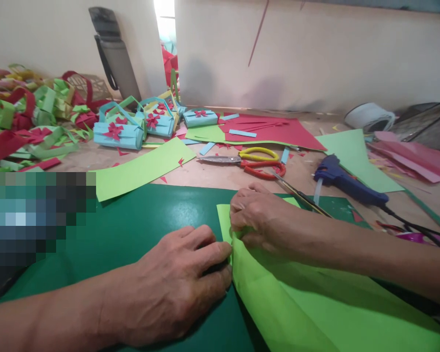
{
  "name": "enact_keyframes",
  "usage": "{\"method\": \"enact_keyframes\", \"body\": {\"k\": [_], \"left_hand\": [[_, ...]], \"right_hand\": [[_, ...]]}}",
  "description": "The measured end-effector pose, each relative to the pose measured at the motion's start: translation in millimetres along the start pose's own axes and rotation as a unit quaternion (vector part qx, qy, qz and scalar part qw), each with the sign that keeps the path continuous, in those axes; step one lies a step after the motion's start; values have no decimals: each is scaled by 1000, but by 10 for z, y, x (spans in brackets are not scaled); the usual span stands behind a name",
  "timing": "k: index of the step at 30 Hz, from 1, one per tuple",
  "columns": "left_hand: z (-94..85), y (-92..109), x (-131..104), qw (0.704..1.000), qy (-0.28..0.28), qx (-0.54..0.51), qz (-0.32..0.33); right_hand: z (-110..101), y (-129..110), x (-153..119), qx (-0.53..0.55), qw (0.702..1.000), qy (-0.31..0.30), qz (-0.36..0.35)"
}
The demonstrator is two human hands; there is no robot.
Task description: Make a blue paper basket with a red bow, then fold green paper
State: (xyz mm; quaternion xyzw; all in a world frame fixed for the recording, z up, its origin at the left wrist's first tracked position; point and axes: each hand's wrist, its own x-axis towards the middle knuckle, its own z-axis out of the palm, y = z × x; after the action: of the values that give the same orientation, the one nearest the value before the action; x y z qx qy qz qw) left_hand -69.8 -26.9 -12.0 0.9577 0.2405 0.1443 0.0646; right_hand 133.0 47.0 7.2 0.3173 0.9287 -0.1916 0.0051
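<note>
A large sheet of light green paper (337, 303) lies on the dark green mat (150, 220), its left part curled over in a fold. My left hand (183, 278) is at the left edge of that paper, fingers bent and pressed together on it. Farther up the same edge, my right hand (260, 215) has its fingers curled in around the paper near the fold. The fingertips of both hands are partly hidden.
Scissors (256, 159), a thin pointed tool (300, 195) and a blue glue gun (348, 181) lie beyond my hands. Blue paper purses (117, 135), red sheets (271, 129) and a dark bottle (115, 58) stand farther back. A pale green strip (143, 168) overlaps the mat's back edge.
</note>
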Motion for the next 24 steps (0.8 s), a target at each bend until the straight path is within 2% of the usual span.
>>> {"method": "enact_keyframes", "body": {"k": [3,6,9,11,16,20,22,24], "left_hand": [[-26,-2,8,1000,-9,-7,4],[-19,-8,4,1000,-10,-18,3],[27,-10,-17,1000,-3,-28,0],[55,-7,-32,1000,17,-22,-1],[110,-6,-34,991,117,57,6],[158,-34,-24,989,129,70,2],[131,-35,-18,988,139,69,7],[60,-17,-10,990,117,75,3]], "right_hand": [[-92,-69,31,-29,999,-42,-1],[-213,-189,68,-73,992,-102,32],[-288,-281,87,-91,987,-124,52],[-301,-303,90,-87,986,-128,63],[-288,-260,87,-62,986,-112,106],[-286,-208,70,-49,988,-86,122],[-290,-186,62,-47,987,-79,134],[-296,-168,55,-47,985,-73,149]]}}
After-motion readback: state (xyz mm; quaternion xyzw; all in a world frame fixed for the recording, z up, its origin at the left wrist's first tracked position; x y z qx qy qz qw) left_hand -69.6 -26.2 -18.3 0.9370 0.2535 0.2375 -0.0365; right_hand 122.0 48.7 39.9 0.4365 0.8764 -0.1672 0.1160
